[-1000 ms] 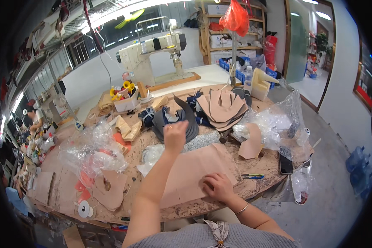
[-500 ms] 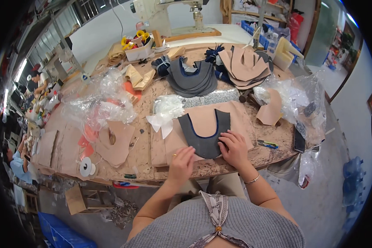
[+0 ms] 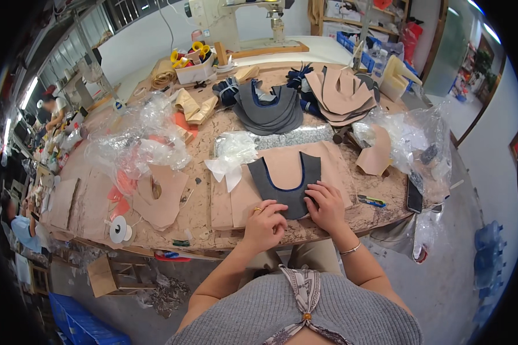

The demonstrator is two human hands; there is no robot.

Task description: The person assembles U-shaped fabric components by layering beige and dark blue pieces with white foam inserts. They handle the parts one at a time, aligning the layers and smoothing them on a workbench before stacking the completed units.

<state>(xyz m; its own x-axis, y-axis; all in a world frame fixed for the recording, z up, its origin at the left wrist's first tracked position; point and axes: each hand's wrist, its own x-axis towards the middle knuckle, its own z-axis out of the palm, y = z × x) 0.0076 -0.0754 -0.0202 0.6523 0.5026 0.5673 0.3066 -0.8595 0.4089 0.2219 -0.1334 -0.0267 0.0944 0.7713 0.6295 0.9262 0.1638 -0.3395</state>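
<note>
A dark grey U-shaped fabric piece (image 3: 289, 198) with blue edging along its inner curve lies flat on pinkish-tan sheets (image 3: 242, 198). My right hand (image 3: 326, 208) rests on its right side, fingers laid out on the fabric. At the lower left edge is my left hand (image 3: 266, 223), its index finger reaching onto the piece while the other fingers bend loosely; nothing shows in it. Beyond the sheets lies a stack of similar grey U-shaped pieces (image 3: 269, 119). Right of that stack are fanned tan pieces (image 3: 341, 98).
Crumpled clear plastic (image 3: 144, 135) covers the left of the table, with a white thread spool (image 3: 120, 230) nearby. To the right are a box cutter (image 3: 372, 201), a phone (image 3: 414, 194) and more plastic bags (image 3: 431, 135). A sewing machine (image 3: 224, 29) stands at the back.
My left hand has moved right and its index finger now lies over the grey piece's lower left edge. My right hand and the piece have stayed in place.
</note>
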